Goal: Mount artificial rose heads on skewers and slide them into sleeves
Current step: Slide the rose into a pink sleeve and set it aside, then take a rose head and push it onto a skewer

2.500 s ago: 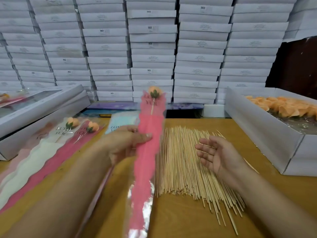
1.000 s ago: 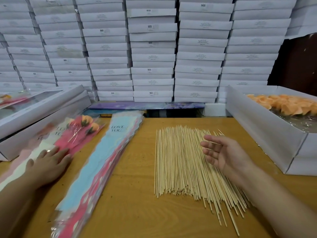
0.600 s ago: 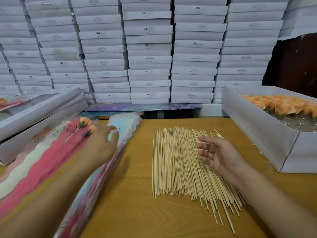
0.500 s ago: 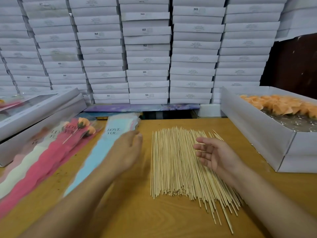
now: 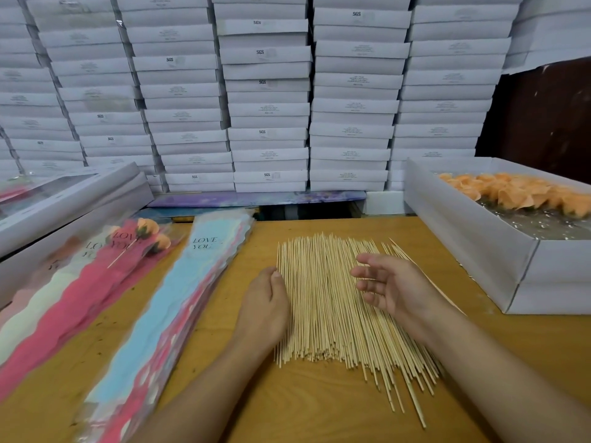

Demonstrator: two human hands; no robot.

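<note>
Left hand [image 5: 265, 310], fingers curled under, rests at the left edge of the skewers [image 5: 323, 302] spread on the tabletop [image 5: 307, 407]; any grip is hidden. Right hand [image 5: 391, 287] hovers above them, relaxed, empty. Rose heads [image 5: 515, 193] fill the right-hand box [image 5: 473, 231]; sleeves [image 5: 179, 302] lie left.

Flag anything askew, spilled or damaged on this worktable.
Only minor disorder. The skewer pile is tidy at its far end but fans out at the near right, where several skewers lie splayed beyond the rest. A stray skewer angles off past the right hand. No spills or damage visible.
</note>
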